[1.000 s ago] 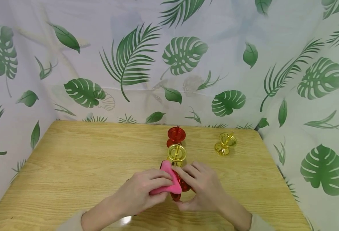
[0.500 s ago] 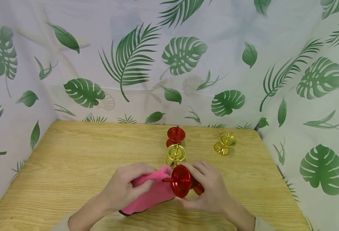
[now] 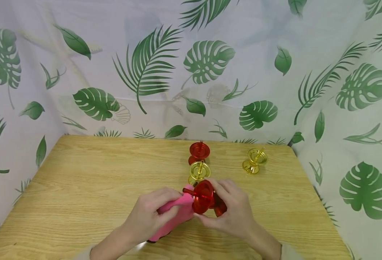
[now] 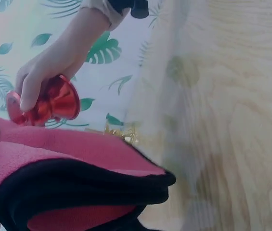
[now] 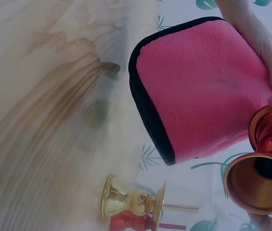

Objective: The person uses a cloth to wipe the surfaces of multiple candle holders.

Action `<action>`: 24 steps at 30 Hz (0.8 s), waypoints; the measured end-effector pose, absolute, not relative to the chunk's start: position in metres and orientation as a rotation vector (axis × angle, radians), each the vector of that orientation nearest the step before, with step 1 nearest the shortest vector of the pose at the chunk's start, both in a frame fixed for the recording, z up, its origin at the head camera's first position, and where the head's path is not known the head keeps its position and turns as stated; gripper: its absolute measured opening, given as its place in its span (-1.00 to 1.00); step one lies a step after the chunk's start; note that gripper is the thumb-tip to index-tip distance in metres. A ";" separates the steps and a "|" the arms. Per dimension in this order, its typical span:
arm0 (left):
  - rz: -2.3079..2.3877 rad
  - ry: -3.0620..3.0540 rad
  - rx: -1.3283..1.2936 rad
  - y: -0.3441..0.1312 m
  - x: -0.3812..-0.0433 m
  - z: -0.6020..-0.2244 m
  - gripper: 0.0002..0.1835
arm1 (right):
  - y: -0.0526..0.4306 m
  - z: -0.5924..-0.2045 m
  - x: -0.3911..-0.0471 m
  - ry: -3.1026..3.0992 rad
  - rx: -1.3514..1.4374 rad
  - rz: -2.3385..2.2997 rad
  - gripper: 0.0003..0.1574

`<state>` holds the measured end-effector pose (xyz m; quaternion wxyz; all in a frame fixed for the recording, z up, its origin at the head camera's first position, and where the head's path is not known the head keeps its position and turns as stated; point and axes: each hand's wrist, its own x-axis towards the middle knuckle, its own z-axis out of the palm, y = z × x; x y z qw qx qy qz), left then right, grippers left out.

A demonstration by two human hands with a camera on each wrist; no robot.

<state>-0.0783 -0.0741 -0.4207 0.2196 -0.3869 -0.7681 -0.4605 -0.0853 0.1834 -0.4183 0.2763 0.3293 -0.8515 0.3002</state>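
Note:
My right hand (image 3: 234, 209) grips a red metal candle holder (image 3: 203, 198) by its rim and body, tilted so its dish and spike face left. In the right wrist view the hollow underside of its base (image 5: 258, 187) shows. My left hand (image 3: 147, 215) pinches a folded pink cloth (image 3: 179, 216) with black edging between thumb and fingers. The cloth's top edge overlaps the spike and dish rim in the head view. In the left wrist view the cloth (image 4: 83, 144) hangs in folds just in front of the red candle holder (image 4: 49, 103).
Beyond my hands stand a gold candle holder (image 3: 199, 171) and, right behind it, another red one (image 3: 199, 151). A second gold candle holder (image 3: 254, 161) stands farther right on the wooden table (image 3: 113, 173). A leaf-printed white curtain (image 3: 165, 79) encloses the back and sides.
The cloth, bunched against the candle holder a second ago, came away leftward and unfolded, then moved back toward the spike. The candle holder turned so its dish faces left and rose slightly.

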 end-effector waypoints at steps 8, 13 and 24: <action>-1.234 -2.189 -1.007 -0.060 -0.074 -0.423 -0.68 | 0.177 -0.421 -0.088 -2.249 0.849 0.526 -0.13; -1.171 -2.212 -1.003 -0.055 -0.072 -0.422 -0.72 | 0.173 -0.423 -0.090 -2.197 0.834 0.396 -0.07; -0.984 -2.210 -1.069 -0.052 -0.070 -0.423 -0.67 | 0.175 -0.418 -0.087 -2.301 0.811 0.607 -0.06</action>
